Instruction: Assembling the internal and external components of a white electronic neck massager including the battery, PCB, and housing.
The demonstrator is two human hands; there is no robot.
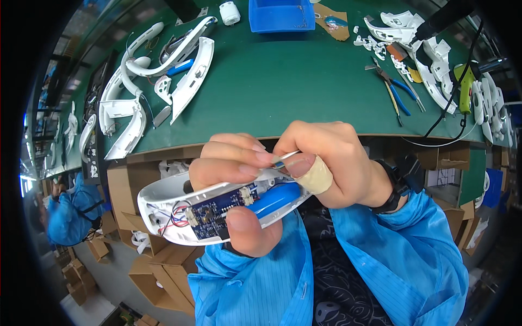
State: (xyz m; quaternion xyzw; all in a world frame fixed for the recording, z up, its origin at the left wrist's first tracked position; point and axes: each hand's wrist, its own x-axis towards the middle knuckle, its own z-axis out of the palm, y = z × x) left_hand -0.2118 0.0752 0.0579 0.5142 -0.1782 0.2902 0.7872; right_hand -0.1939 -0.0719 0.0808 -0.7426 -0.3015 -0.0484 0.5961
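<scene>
My left hand (239, 163) is closed around a curved white plastic housing (147, 202), holding it tilted above the table's near edge. Inside the housing lie a dark blue circuit board (209, 213), thin red and dark wires (176, 214), and a blue wrapped battery (274, 199). The left thumb presses near the board's lower edge. At the housing's upper right rim my right hand (331, 160) pinches a thin pale strip or wire (287, 156), whose kind I cannot make out. Beige tape wraps my right thumb. The fingertips of both hands nearly meet there.
A green table (304, 81) spans the front. White curved parts (193, 79) lie left; a blue bin (281, 16) stands at the back. Pliers (399, 89), more white parts (435, 60) and a green-yellow tool (465, 89) lie right. Cardboard boxes (163, 271) sit below; another person (76, 209) is far left.
</scene>
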